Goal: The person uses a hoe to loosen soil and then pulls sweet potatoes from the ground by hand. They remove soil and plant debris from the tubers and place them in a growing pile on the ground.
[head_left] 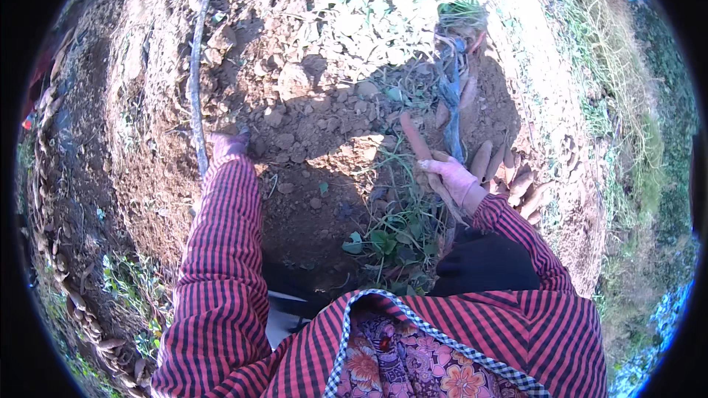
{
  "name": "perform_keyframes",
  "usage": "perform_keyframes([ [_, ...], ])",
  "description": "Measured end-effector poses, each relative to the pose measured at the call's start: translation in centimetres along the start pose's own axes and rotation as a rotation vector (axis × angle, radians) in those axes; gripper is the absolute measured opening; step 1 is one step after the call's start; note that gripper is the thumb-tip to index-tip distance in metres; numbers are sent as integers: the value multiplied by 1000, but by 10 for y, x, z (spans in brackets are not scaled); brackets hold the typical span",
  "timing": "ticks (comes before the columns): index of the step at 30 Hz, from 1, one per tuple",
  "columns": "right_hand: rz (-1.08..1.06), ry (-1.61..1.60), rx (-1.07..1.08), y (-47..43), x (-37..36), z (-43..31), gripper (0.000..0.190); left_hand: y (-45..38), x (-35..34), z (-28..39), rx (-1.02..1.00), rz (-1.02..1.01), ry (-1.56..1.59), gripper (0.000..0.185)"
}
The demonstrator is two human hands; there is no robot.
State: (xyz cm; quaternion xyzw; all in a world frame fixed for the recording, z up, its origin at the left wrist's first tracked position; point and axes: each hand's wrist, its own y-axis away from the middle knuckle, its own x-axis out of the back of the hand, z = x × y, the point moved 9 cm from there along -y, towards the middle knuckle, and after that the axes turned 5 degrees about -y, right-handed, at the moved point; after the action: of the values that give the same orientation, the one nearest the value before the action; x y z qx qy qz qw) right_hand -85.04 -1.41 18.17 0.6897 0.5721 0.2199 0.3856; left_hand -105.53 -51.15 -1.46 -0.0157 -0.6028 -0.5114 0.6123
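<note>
My right hand (453, 177), in a pale pink glove, grips a cluster of sweet potatoes. One slim reddish root (415, 135) points up and left from it, with thinner roots hanging below. My left hand (229, 145), also gloved, is low against the soil at the left. It lies beside a long grey stick or hose (196, 77); its fingers are mostly hidden, and whether it holds anything is unclear. A twisted blue plastic strip (452, 105) runs just beyond my right hand. More sweet potatoes (522, 185) are heaped to its right.
Cut green vines (387, 240) lie between my arms, near my dark-trousered knee (487, 262). Clods of brown soil (298, 132) cover the ground ahead. A long row of sweet potatoes (77, 301) curves along the far left. Tall grass (625, 99) borders the right side.
</note>
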Motion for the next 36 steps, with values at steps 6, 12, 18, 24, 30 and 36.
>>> perform_keyframes([
  [6, -277, -433, 210, -26, 17, -6, 43, 88, -23, 23, -11, -417, 994, 29],
  [12, -253, -388, 471, 8, 29, -47, 89, 344, -121, 216, -1024, -587, 471, 73],
  [18, 352, -742, 759, 112, 200, -25, 74, 578, -192, 301, -1687, -807, 26, 64],
  [24, 1281, -511, 475, 276, 386, 121, 38, 554, -261, 308, -1461, -906, -92, 54],
  [30, 1505, -189, -255, 275, 478, 286, 82, 426, -265, 340, -1310, -584, -109, 48],
  [36, 1395, 53, -268, 234, 497, 329, 81, 356, -257, 352, -956, -553, -221, 43],
])
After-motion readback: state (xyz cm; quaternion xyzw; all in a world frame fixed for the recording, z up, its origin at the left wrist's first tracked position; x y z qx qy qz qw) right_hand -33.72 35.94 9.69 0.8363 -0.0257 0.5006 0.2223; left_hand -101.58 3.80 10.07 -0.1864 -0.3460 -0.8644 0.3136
